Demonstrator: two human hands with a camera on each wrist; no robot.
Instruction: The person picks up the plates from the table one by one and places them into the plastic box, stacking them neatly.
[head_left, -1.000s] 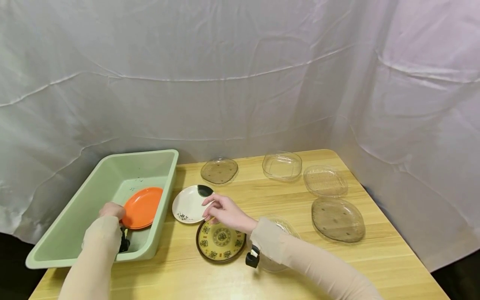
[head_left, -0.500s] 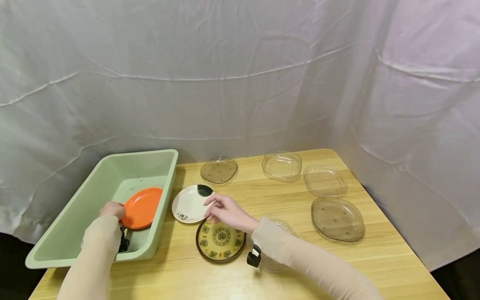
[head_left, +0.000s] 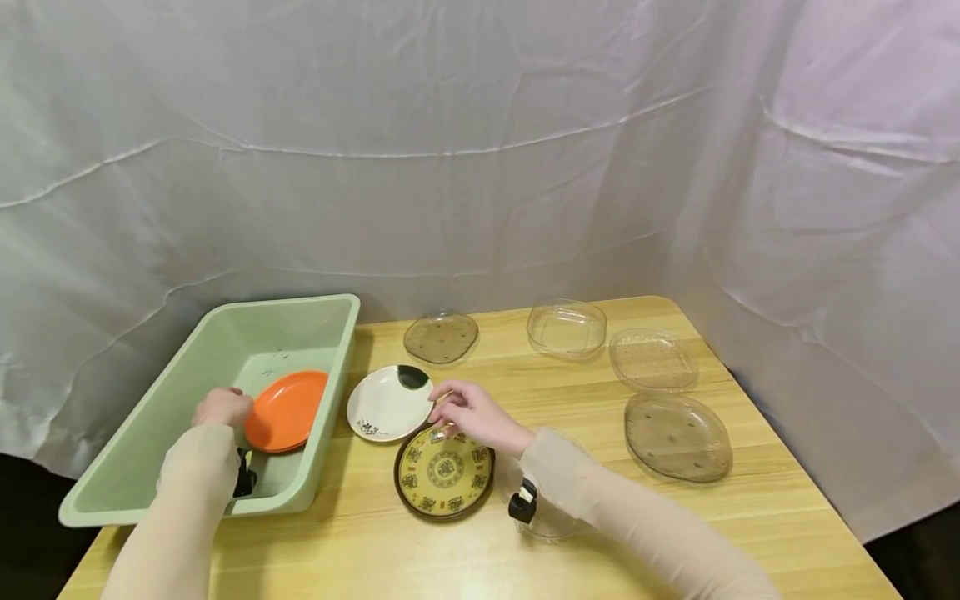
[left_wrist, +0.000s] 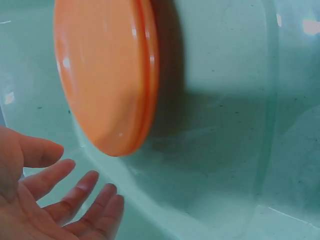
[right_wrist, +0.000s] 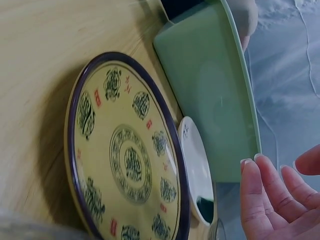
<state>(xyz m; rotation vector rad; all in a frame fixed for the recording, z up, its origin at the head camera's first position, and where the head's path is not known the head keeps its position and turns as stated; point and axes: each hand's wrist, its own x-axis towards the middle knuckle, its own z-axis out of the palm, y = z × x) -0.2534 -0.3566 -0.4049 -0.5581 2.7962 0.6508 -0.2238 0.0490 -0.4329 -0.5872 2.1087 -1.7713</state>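
Observation:
In the green basin (head_left: 341,367), a small stack of orange plates (head_left: 288,410) leans against the right wall; the left wrist view shows a doubled rim on the orange plates (left_wrist: 102,75). My left hand (head_left: 223,407) is inside the basin beside them, its fingers relaxed and apart from the rim. Over the table, my right hand (head_left: 474,410) hovers with loosely bent fingers and nothing between them. Below it lie a yellow patterned plate (head_left: 446,471) with a dark rim and a white plate (head_left: 386,404) with a black patch.
A brown glass plate (head_left: 441,337) and a clear glass bowl (head_left: 566,329) sit along the back. At right are a clear glass plate (head_left: 652,360) and a brown plate (head_left: 678,437). Another clear dish (head_left: 551,521) is partly hidden under the right forearm. Grey cloth (head_left: 450,208) hangs behind.
My right hand has shifted slightly to the right, off the white plate's middle. The left hand has drawn back a little from the orange plates. The dishes stay in place.

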